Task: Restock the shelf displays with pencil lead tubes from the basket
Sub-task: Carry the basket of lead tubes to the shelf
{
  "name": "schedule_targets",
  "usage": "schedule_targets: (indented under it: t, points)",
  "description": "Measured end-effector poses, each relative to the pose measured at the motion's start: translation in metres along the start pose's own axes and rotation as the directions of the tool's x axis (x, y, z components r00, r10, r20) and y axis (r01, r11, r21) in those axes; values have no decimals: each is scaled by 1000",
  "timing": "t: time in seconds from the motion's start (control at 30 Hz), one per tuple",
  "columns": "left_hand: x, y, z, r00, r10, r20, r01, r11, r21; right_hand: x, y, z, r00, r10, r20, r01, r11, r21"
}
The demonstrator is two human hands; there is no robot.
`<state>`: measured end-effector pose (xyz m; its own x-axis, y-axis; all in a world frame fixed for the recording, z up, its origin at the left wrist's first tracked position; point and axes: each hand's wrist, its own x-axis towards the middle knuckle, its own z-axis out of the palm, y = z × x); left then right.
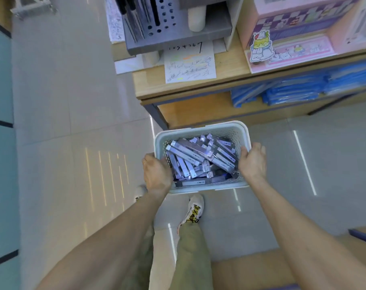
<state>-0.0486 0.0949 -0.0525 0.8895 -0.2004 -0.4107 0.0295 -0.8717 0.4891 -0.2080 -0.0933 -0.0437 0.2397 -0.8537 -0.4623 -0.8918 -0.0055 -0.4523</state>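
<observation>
A heap of pencil lead tubes, in purple-and-white packaging, lies jumbled inside a pale perforated plastic basket carried above the tiled floor of a stationery shop. The left hand grips the basket's left rim, fingers curled over the edge and a ring visible on one finger; the right hand clasps the right rim, thumb inside the wall and touching the nearest packs. Both bare forearms reach forward from the bottom of the view, and below the basket show olive trousers and a white sneaker with yellow and black markings. Just beyond the basket stands a wooden shelf unit. On its top board lies a white test sheet covered in pen scribbles and highlighter strokes, partly tucked under a grey pen display stand with rows of round holes, some holding dark pens. To the right sits a pink display box decorated with cartoon animals and a cake. On the lower shelf lie stacked blue plastic folders. The far background is blurred.
</observation>
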Motion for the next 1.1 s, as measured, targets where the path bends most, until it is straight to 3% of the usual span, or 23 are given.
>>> schedule_targets:
  t: [0.2,0.47,0.6,0.77,1.1]
  points:
    - [-25,-50,-139,999,-26,-31,27,999,36,-109,-70,-11,993,-57,103,55,998,16]
    - [37,-85,-352,979,-24,-202,28,999,18,-192,-264,24,955,-263,139,255,964,70]
    - [106,-98,-436,967,2,-253,-11,999,-33,-204,-374,55,925,-366,105,367,930,8]
    - [206,-94,-527,961,93,-262,-96,995,-1,-205,-496,90,914,-405,28,405,914,-9]
    - [385,-19,-638,943,229,-240,-231,973,21,-140,-682,105,896,-431,-107,435,900,14]
